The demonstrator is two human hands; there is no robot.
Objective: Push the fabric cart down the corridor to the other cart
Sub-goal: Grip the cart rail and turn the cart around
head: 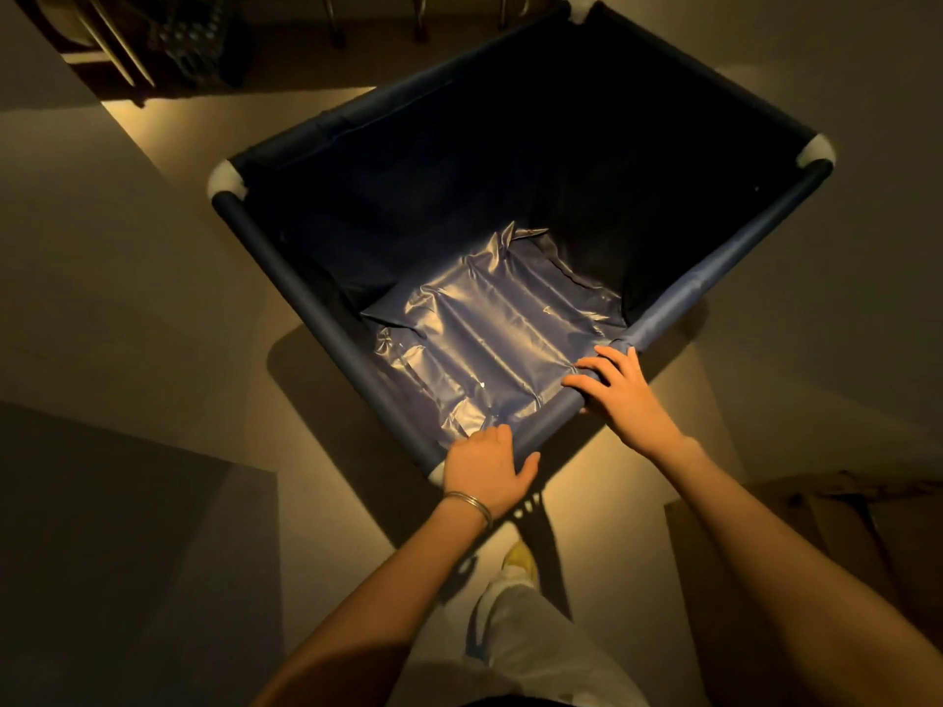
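Observation:
A blue fabric cart (316,318) with a tube rim and white corner joints fills the middle of the head view, seen from above and turned diagonally. Its shiny blue bottom lining is bare and wrinkled. My left hand (487,469) grips the near rim at its white near-left corner joint; a metal bangle sits on that wrist. My right hand (620,390) wraps the same near rim further right, close to the near-right corner. No other cart shows in this view.
Pale walls (92,237) close in on the left and right of a dim corridor floor. Chair or table legs (337,23) stand in the dark beyond the cart. A brown cardboard box (842,543) sits at the lower right. My leg and shoe (520,558) are below the cart.

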